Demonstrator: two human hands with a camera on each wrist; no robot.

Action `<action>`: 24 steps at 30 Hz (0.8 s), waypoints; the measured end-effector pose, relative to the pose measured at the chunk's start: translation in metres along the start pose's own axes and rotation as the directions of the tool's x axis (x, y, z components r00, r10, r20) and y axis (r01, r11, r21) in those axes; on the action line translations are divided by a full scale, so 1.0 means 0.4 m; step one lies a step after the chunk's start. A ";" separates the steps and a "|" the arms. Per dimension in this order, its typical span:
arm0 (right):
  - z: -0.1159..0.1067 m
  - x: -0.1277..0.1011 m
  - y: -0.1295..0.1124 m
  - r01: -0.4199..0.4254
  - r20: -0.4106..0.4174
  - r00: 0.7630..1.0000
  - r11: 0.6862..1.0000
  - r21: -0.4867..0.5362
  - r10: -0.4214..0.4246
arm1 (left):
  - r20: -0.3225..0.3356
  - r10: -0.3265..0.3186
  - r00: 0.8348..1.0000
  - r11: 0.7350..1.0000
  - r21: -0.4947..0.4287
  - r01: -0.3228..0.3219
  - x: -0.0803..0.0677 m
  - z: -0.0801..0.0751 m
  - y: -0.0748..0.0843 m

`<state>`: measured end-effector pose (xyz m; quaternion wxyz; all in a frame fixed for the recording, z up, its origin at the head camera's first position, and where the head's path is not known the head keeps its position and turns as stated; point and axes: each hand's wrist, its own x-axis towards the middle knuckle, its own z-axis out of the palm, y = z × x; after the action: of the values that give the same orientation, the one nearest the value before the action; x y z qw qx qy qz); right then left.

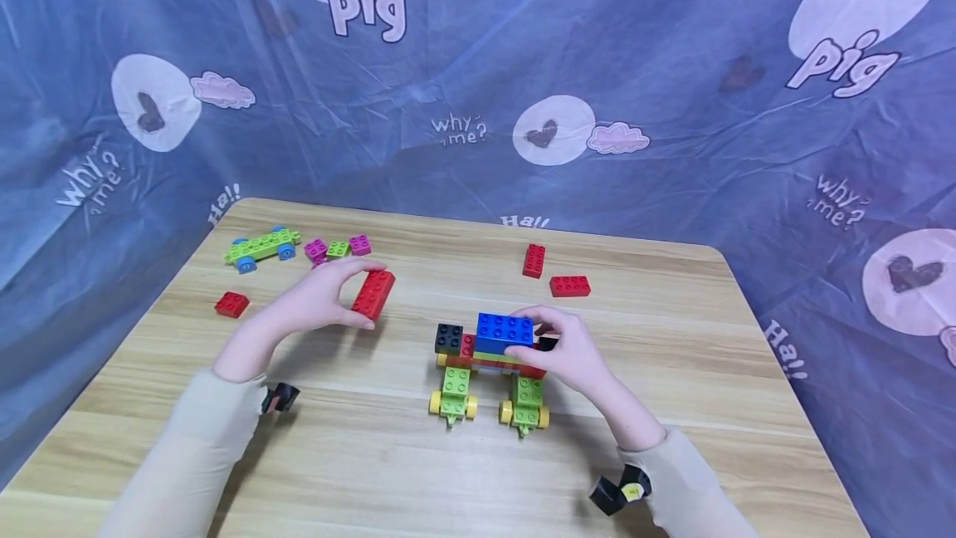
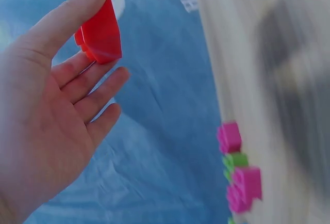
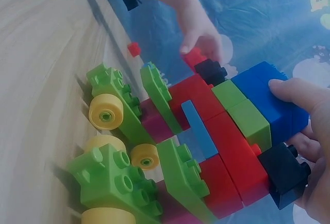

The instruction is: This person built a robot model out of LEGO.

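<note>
My left hand [image 1: 317,299] pinches a long red building brick [image 1: 373,295] between thumb and fingertips, held above the table left of the build. In the left wrist view the red brick [image 2: 103,33] is seen edge-on, with the lower fingers loosely spread. My right hand [image 1: 569,353] grips the blue brick [image 1: 504,330] on top of the built vehicle, thumb on its near face and fingers behind. Under the blue lie light green bricks [image 3: 242,111], then red ones [image 3: 234,157], with black bricks [image 1: 449,338] at both ends. Two green wheeled bases [image 1: 456,388] with yellow wheels carry it.
A green car base [image 1: 261,246] with blue wheels stands at the back left, beside several magenta and green bricks [image 1: 338,249]. One small red brick [image 1: 231,304] lies at left. Two red bricks [image 1: 570,286] lie behind the vehicle. A patterned blue cloth [image 1: 478,90] hangs behind the table.
</note>
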<state>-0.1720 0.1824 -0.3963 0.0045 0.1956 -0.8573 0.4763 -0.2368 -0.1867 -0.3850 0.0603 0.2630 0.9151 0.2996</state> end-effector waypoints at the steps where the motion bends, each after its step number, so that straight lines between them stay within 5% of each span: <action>1: 0.000 0.000 0.001 -0.001 0.000 1.000 1.000 0.001 0.001 | -0.001 0.010 1.000 1.000 -0.002 -0.010 0.003 0.003 0.011; 24: -0.004 0.001 -0.008 0.055 0.003 0.999 0.997 -0.048 -0.055 | -0.069 0.192 0.979 0.978 -0.062 -0.197 0.034 0.039 0.232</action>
<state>-0.1715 0.1822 -0.3929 0.0214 0.2192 -0.8629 0.4549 -0.2027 -0.1082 -0.3431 0.0111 0.3395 0.8756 0.3435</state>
